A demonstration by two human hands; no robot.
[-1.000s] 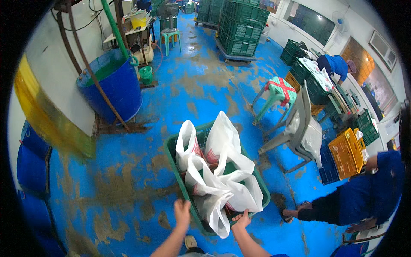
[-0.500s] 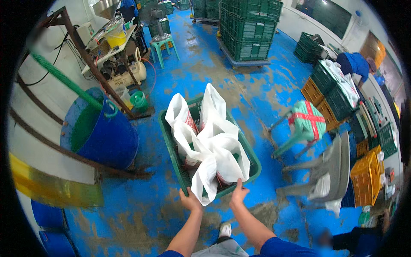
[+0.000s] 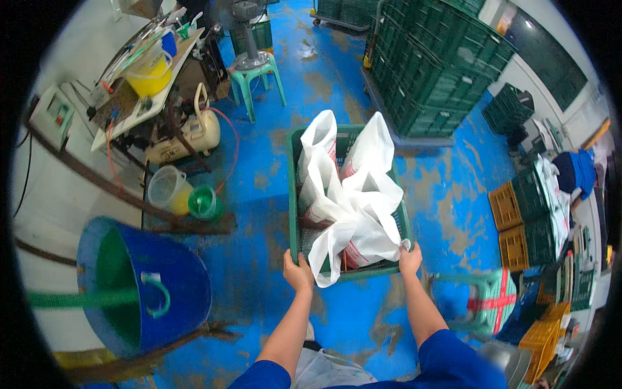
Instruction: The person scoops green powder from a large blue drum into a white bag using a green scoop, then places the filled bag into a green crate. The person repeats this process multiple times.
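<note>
I carry a green plastic crate [image 3: 295, 223] in front of me, over the floor. Several white bags [image 3: 370, 144] with red print stand upright in it, their tops open. My left hand [image 3: 300, 272] is closed on the crate's near left corner. On the near right corner, my right hand [image 3: 410, 258] grips the rim, thumb on top, beside the edge of one bag. The fingers under the rim are partly hidden, and the bags' contents do not show.
Tall stacked green crates [image 3: 434, 71] stand on a trolley ahead right. A fan sits on a green stool [image 3: 256, 81] ahead left, near an air compressor [image 3: 188, 136]. At left is a large blue tub [image 3: 168, 285]; at right, a stool with red tape [image 3: 492, 301]. A person [image 3: 573, 172] bends at far right.
I have moved forward with the crate: the stacked crates and fan appear closer, while the blue tub and taped stool have slid toward me. Both hands stay on the crate.
</note>
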